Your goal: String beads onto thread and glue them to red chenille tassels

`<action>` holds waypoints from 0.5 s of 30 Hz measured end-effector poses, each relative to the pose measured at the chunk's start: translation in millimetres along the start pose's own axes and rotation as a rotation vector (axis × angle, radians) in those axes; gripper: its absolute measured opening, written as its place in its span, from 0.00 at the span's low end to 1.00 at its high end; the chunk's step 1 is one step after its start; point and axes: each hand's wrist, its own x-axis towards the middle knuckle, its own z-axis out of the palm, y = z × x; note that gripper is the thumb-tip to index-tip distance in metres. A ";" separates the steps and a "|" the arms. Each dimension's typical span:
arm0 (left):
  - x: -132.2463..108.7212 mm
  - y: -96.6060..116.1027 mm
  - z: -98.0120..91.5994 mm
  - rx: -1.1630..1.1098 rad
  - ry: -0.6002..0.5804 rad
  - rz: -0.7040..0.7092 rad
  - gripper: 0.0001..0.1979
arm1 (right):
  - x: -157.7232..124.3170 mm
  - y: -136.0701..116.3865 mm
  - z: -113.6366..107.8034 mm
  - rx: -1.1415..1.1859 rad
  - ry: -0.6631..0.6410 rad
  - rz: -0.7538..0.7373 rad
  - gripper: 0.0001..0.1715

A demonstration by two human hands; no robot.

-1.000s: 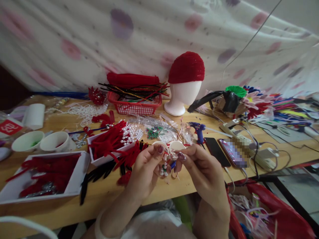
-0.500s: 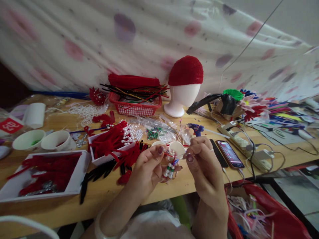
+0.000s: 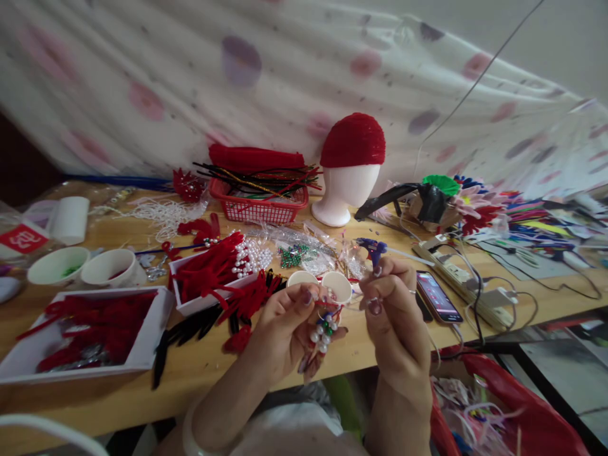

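My left hand (image 3: 285, 326) is closed in a pinch on a small cluster of beads (image 3: 323, 332). White pearl beads with a green and a blue one hang below its thumb and forefinger, in front of the other fingers. My right hand (image 3: 396, 320) is closed too, thumb against forefinger, to the right of the cluster. A thin pale thread, hard to make out, seems to run from the beads to its fingertips. Just behind the hands stand two small paper cups (image 3: 337, 286), the right one with beads inside.
A blue glue gun (image 3: 373, 248) and a phone (image 3: 439, 296) lie at the right, near a power strip (image 3: 456, 278). White boxes (image 3: 164, 316) of red fuzzy pieces stand left. Behind are a red basket (image 3: 259, 209) and a foam head (image 3: 349, 183) with a red cap.
My right hand has tilted and moved slightly right, away from the left. The bead cluster has turned and shows more fully below my left fingertips. The view has shifted a little.
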 end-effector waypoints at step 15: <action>5.3 3.0 1.5 0.335 0.167 0.093 0.24 | 6.8 12.7 11.5 0.142 0.046 0.022 0.12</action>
